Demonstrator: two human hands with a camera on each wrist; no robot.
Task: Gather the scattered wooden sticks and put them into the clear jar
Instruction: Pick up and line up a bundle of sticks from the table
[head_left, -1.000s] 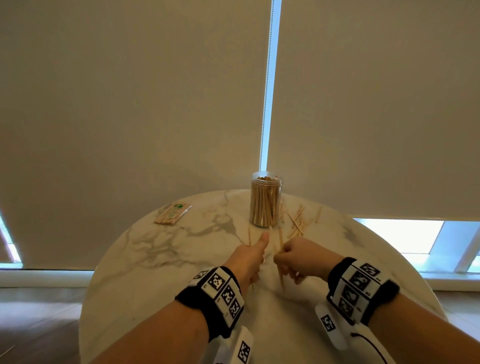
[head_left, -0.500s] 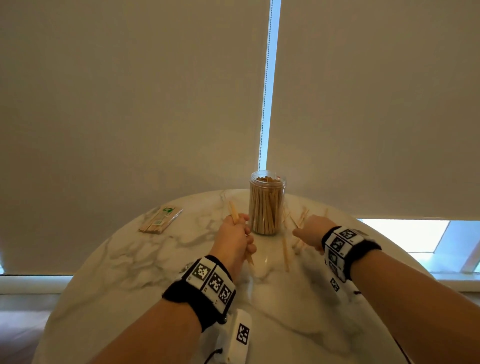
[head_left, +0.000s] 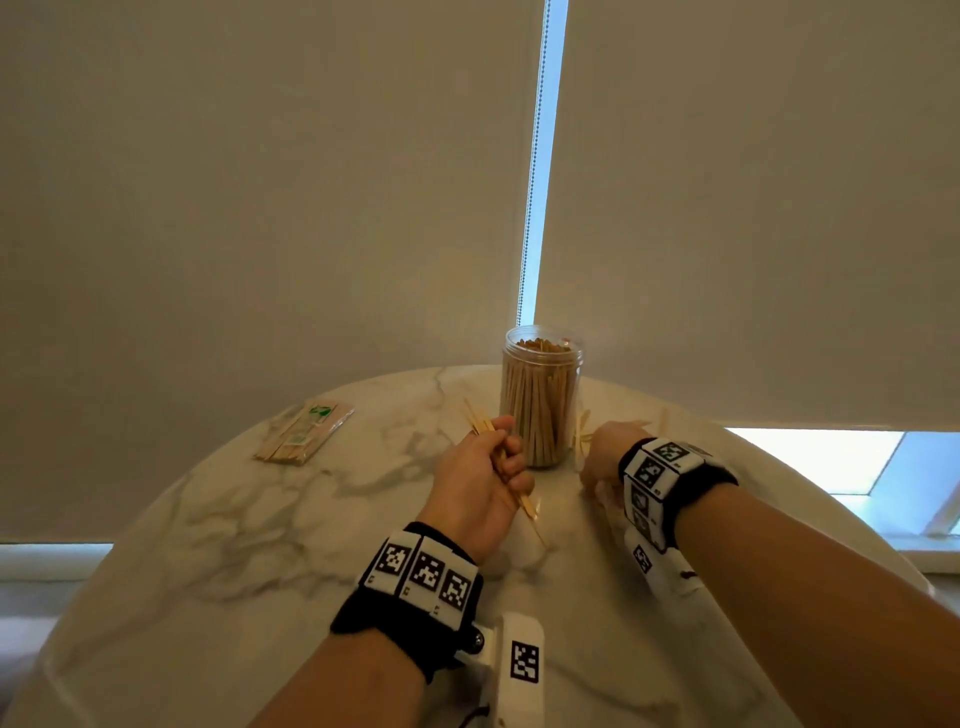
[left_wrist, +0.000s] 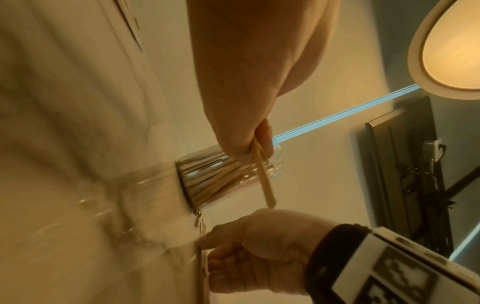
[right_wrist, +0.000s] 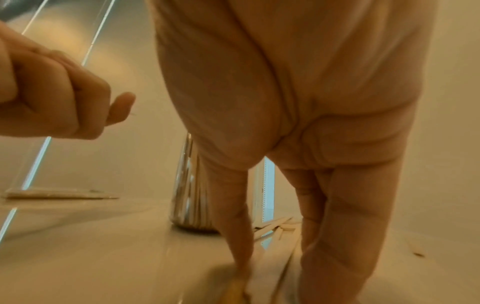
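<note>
A left hand (head_left: 480, 483) grips a bundle of wooden sticks (head_left: 480, 426); the right hand (head_left: 605, 460) reaches extended fingers (right_wrist: 239, 218) onto loose sticks (right_wrist: 275, 227) lying beside the near-full clear jar (head_left: 541, 395). Light, stiff and thin, they are probably best pinched mid-length.

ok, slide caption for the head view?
Left hand grips gathered sticks beside the jar; right hand reaches for more.

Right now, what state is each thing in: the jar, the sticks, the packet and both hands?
Clear plastic jar: upright on the marble table, lidless, nearly full of sticks.
Left hand: grips a bundle of thin wooden sticks beside the jar.
Right hand: fingers reach down to loose sticks lying flat on the table; grasp unclear.
Wrapped packet of sticks: lying flat, untouched, left of the jar.
</note>
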